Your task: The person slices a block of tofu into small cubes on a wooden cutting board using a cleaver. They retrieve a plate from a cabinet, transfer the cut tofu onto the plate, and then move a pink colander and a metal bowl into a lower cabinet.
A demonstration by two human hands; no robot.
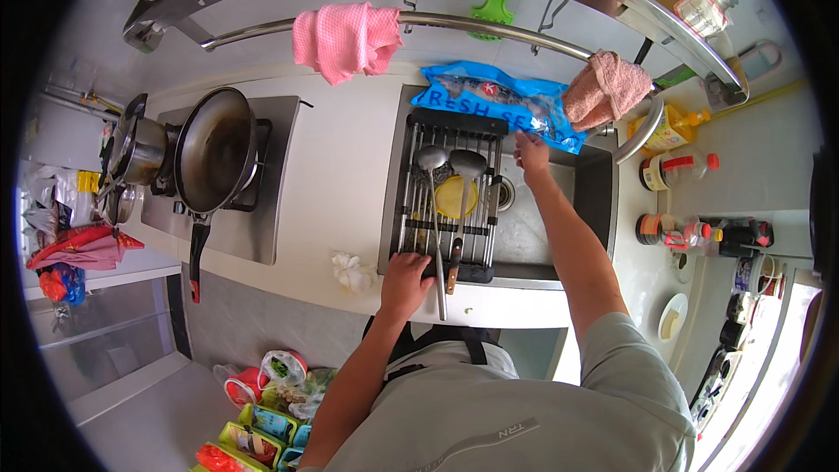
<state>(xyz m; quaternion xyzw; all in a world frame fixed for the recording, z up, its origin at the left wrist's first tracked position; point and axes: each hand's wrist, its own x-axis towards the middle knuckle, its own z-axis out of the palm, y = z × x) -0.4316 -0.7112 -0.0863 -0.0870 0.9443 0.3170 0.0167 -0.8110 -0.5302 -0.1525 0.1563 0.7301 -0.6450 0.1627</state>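
Note:
My right hand (531,151) is at the lower edge of a blue plastic seafood bag (485,99), its fingers closed on that edge. The bag lies across the back of a steel sink (534,236). My left hand (408,282) rests on the front end of a black and metal drying rack (426,239), which sits over the sink's left part. On the rack lie a long-handled metal ladle (432,158), a spatula with a wooden grip (468,165) and a round yellow item (457,196). How firmly the left fingers hold the rack does not show.
A frying pan (216,151) and a steel pot (143,151) stand on the stove at left. A crumpled white tissue (352,271) lies by the sink. Pink cloths (347,42) hang from the rail behind. The faucet (641,134) and several bottles (675,169) are at right.

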